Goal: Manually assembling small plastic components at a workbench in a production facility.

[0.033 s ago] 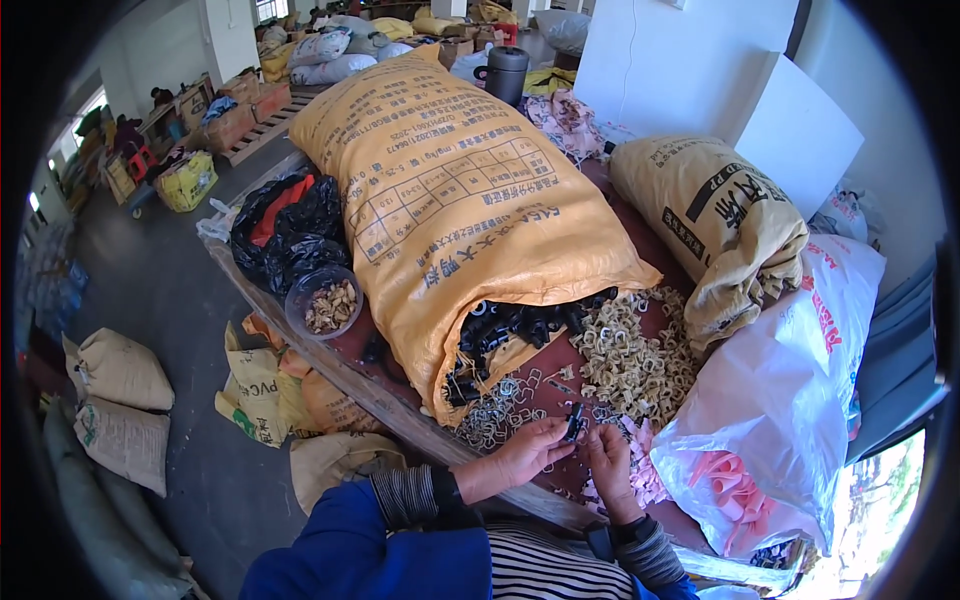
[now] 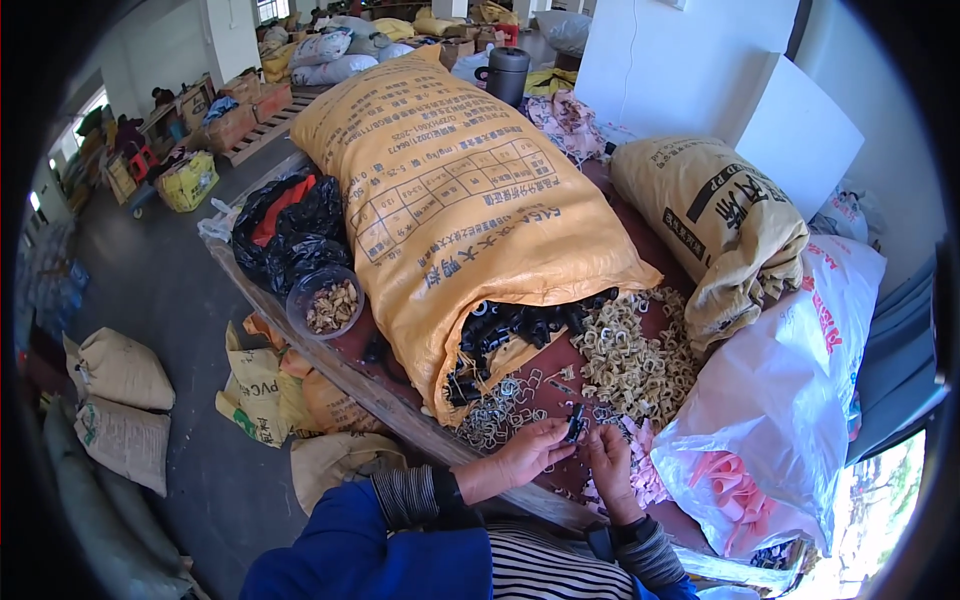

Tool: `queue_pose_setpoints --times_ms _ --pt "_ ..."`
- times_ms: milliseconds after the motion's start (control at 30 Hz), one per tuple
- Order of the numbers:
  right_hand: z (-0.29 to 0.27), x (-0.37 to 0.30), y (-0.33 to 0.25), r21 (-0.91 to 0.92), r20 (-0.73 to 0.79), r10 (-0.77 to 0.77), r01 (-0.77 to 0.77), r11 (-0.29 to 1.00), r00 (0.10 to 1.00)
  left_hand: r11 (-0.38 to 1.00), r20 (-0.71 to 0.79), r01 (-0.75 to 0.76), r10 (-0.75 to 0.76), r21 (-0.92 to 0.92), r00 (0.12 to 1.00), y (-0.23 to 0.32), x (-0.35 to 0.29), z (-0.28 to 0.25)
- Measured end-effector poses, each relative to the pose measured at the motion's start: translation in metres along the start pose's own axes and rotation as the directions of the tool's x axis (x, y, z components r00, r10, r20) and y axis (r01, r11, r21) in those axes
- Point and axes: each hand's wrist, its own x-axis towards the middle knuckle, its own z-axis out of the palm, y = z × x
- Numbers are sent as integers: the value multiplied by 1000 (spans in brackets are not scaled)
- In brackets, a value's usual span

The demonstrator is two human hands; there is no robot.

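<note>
My left hand (image 2: 522, 452) pinches a small black plastic piece (image 2: 575, 422) between thumb and fingers. Close beside it on the right, my right hand (image 2: 611, 466) has its fingertips pressed together; whatever they hold is too small to make out. Just beyond my hands lie loose metal wire rings (image 2: 490, 418) and a heap of beige ring-shaped pieces (image 2: 640, 360). More black plastic pieces (image 2: 500, 330) spill from the mouth of a large orange woven sack (image 2: 490, 200). Pink scraps (image 2: 645, 475) lie by my right hand.
The table's wooden edge (image 2: 400, 415) runs along the left. A clear plastic bowl (image 2: 325, 302) of small beige pieces sits by a black bag (image 2: 290, 230). At right are a tan sack (image 2: 710, 220) and a white plastic bag (image 2: 770, 410); a dark lidded flask (image 2: 507, 75) stands behind.
</note>
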Motion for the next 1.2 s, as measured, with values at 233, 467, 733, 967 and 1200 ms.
queue_pose_setpoints --times_ms 233,467,733,967,1200 --pt "-2 -18 -6 7 -29 -39 39 999 999 1000 8 6 -6 12 1000 -11 -12 4" --pt "-5 -34 -17 -100 14 -104 105 989 995 1000 -24 -4 4 -11 1000 -17 -19 10" --pt "-15 -29 -11 -21 50 49 -48 999 998 998 -14 3 -3 60 1000 -10 -13 18" --pt "-28 -35 -9 254 70 107 -122 960 992 988 -72 110 -103 104 992 -18 -11 10" --pt "-32 -42 -7 232 45 104 -111 966 994 975 -71 176 -167 137 983 -26 -10 11"
